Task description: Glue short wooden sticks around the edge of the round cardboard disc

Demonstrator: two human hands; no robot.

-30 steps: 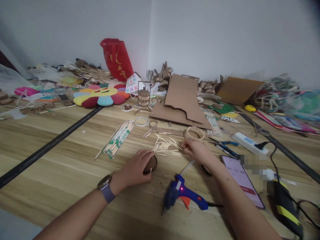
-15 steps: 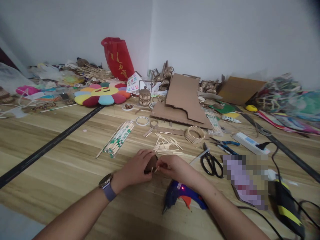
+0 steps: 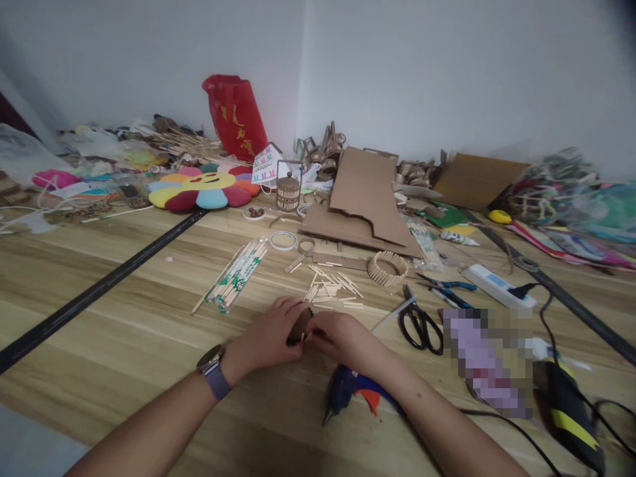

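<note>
My left hand (image 3: 273, 334) is closed around a small round brown cardboard piece (image 3: 300, 326), steadying it just above the wooden table. My right hand (image 3: 338, 336) pinches a short thin wooden stick (image 3: 307, 336) against the near edge of that piece. Its fingers partly hide the stick and the cardboard. Under my right forearm lies a blue glue gun (image 3: 342, 391) with an orange trigger, nozzle toward me. Loose short sticks (image 3: 330, 285) are spread just beyond my hands. A ring of upright sticks (image 3: 387, 267) stands further right.
Black-handled scissors (image 3: 421, 324), pliers (image 3: 454, 285) and a white power strip (image 3: 497, 285) lie on the right, with cables trailing. Packaged sticks (image 3: 238, 275) are at left. Cardboard sheets (image 3: 368, 192), a flower cushion (image 3: 209, 187) and a lidded stick pot (image 3: 288, 192) stand behind.
My right hand has shifted slightly left, bringing its stick closer to the cardboard piece. My left hand stays in place.
</note>
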